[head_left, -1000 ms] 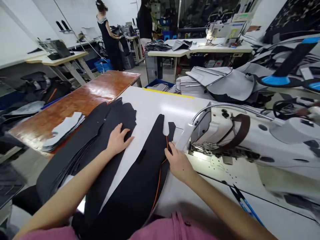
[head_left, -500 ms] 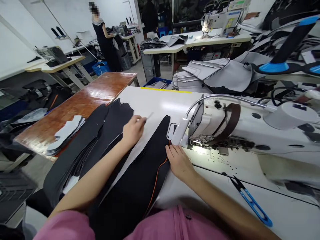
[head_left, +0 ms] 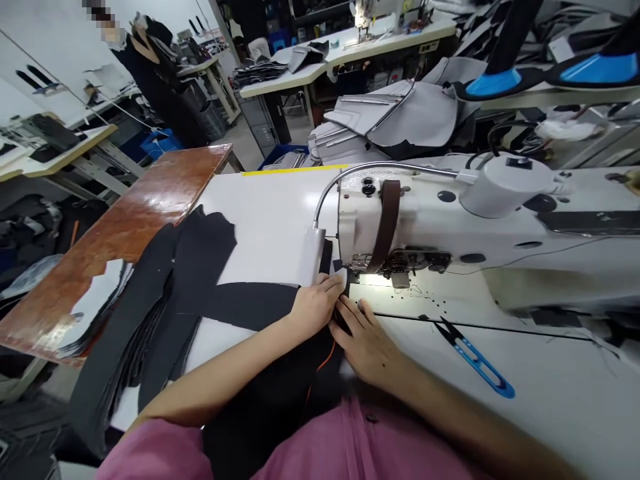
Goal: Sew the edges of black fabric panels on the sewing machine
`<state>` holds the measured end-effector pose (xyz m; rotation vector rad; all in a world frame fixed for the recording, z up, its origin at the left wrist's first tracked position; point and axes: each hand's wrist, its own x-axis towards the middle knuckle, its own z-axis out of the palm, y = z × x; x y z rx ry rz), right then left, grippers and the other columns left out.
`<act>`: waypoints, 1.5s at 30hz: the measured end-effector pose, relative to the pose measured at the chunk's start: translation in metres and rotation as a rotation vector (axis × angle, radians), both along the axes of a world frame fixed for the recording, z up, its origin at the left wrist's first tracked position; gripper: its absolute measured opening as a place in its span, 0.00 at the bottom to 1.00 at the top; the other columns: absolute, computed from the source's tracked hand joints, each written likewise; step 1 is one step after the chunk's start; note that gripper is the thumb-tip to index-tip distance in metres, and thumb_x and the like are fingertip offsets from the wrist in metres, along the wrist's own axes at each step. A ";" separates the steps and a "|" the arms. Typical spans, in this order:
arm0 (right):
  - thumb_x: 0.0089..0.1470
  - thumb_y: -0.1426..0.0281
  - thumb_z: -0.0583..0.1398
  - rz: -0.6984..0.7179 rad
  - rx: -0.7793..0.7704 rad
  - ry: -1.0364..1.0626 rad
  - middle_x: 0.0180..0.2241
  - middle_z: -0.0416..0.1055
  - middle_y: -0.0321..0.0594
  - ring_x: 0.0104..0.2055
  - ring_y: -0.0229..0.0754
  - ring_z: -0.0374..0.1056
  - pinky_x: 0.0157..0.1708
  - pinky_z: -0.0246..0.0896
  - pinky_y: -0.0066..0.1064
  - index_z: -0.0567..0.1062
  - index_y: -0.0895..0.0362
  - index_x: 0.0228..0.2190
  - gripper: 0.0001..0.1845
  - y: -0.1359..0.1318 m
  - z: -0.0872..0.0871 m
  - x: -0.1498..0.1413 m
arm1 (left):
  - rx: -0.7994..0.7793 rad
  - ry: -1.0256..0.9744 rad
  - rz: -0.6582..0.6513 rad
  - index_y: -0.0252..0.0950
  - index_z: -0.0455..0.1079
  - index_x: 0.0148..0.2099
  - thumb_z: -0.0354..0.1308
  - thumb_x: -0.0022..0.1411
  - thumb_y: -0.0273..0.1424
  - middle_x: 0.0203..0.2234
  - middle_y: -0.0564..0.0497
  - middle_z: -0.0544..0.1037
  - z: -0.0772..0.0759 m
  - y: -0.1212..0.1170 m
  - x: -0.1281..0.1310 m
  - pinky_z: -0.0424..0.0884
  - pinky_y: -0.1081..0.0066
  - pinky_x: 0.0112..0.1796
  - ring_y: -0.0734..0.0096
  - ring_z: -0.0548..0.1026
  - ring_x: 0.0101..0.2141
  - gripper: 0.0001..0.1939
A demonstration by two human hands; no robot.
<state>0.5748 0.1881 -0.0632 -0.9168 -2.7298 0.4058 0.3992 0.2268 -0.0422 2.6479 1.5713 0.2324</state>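
Observation:
My left hand [head_left: 316, 305] is closed, its fingers pinched on a black fabric piece [head_left: 250, 304] beside the sewing machine's needle area. A small pale patch shows at its fingertips; I cannot tell what it is. Fingers somewhat apart, my right hand [head_left: 367, 341] lies flat on the fabric's right edge, just below my left. An orange cord [head_left: 327, 357] runs down along the black fabric toward my lap. The white sewing machine [head_left: 425, 207] stands right of both hands, its needle largely hidden. A white lamp head [head_left: 313, 257] hangs close above my left hand.
Blue thread snips [head_left: 477, 360] lie on the right of the machine table. Stacked dark fabric pieces [head_left: 145, 320] are on the left, with pale cut pieces [head_left: 97, 303] on a brown wooden table [head_left: 165, 180]. Grey panels [head_left: 385, 120] pile up behind. A person [head_left: 160, 80] stands at back left.
My left hand has moved right, from the bare tabletop to the fabric near the needle. A black piece now stretches leftward from under it. The view has shifted right; my right hand's fingers have spread.

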 end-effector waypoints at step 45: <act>0.52 0.76 0.54 -0.076 0.080 0.027 0.60 0.55 0.62 0.65 0.59 0.44 0.63 0.46 0.48 0.64 0.69 0.56 0.28 -0.004 -0.004 0.013 | -0.391 0.457 -0.126 0.30 0.64 0.50 0.48 0.59 0.22 0.42 0.40 0.71 0.054 0.018 0.037 0.74 0.65 0.29 0.59 0.76 0.34 0.16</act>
